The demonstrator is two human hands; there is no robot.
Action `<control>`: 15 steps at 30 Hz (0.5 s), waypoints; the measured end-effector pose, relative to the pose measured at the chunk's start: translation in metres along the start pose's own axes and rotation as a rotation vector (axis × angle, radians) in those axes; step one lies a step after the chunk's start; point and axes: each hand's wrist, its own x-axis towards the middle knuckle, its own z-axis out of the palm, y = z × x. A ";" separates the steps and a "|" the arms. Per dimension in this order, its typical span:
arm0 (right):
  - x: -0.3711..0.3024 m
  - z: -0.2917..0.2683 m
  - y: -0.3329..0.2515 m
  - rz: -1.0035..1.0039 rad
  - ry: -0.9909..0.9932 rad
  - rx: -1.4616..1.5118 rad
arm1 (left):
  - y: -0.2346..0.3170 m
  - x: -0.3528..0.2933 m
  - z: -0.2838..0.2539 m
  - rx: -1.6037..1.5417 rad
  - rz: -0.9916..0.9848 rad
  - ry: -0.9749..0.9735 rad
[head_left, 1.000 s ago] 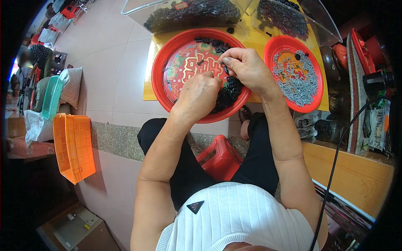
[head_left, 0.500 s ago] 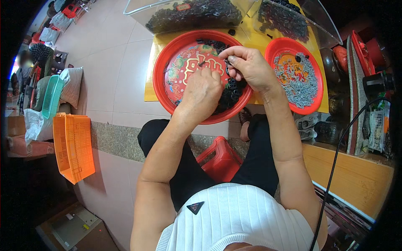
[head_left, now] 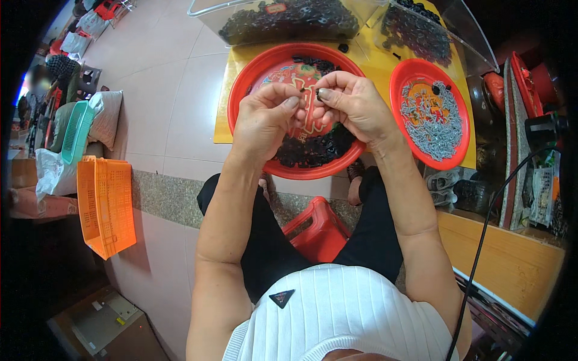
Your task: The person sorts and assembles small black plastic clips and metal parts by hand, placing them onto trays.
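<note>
Both of my hands are raised over a round red tray (head_left: 236, 99) with a printed bottom, their fingertips almost meeting. My left hand (head_left: 265, 117) pinches a small dark piece (head_left: 302, 90) between thumb and forefinger; its kind is too small to tell. A small black plastic part (head_left: 318, 94) is held in the pinch of my right hand (head_left: 358, 111). Loose black parts (head_left: 307, 153) lie in the tray along its near side, with more at the far edge. Part of the tray's bottom is hidden behind my hands.
To the right, a red tray (head_left: 395, 99) holds silvery screws (head_left: 442, 132) on the yellow tabletop (head_left: 221, 120). Clear bins of black parts (head_left: 289, 23) stand behind. A black cable (head_left: 481, 237) hangs at right. An orange crate (head_left: 107, 207) is on the floor at left.
My left hand has lifted off the tray's bottom, turned, and come up facing my right hand with a small dark piece in its fingertips. The right hand stays nearly in place.
</note>
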 end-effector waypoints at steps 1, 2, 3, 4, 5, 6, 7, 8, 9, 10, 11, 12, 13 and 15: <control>0.000 0.002 0.002 -0.010 0.008 -0.024 | -0.001 0.001 -0.004 -0.071 0.004 -0.034; 0.000 0.005 0.004 -0.020 0.016 -0.047 | -0.001 0.001 -0.007 -0.141 0.009 -0.068; 0.000 0.008 0.006 -0.031 0.054 -0.050 | -0.003 0.001 -0.008 -0.142 0.013 -0.066; -0.001 0.011 0.007 -0.031 0.051 -0.052 | -0.004 0.002 -0.009 -0.182 0.000 -0.054; -0.003 0.014 0.007 -0.050 0.072 -0.069 | -0.004 0.002 -0.009 -0.223 -0.013 -0.043; -0.005 0.018 0.007 -0.068 0.094 -0.085 | -0.004 0.001 -0.010 -0.224 -0.011 -0.041; -0.006 0.023 0.006 -0.088 0.124 -0.098 | -0.004 0.000 -0.010 -0.244 -0.030 -0.037; -0.008 0.027 0.005 -0.088 0.123 -0.099 | -0.004 0.000 -0.010 -0.263 -0.049 -0.034; -0.009 0.030 0.003 -0.102 0.145 -0.154 | -0.003 -0.001 -0.009 -0.264 -0.048 -0.033; -0.010 0.032 0.001 -0.117 0.167 -0.208 | -0.002 -0.002 -0.007 -0.270 -0.046 -0.012; -0.011 0.034 0.001 -0.116 0.166 -0.208 | -0.002 -0.002 -0.006 -0.276 -0.045 0.009; -0.011 0.036 0.000 -0.143 0.168 -0.223 | -0.002 -0.002 -0.006 -0.276 -0.044 0.009; -0.011 0.038 0.000 -0.170 0.170 -0.237 | -0.003 -0.002 -0.006 -0.282 -0.059 -0.004; -0.013 0.042 -0.004 -0.152 0.184 -0.255 | -0.003 -0.003 -0.006 -0.287 -0.073 -0.017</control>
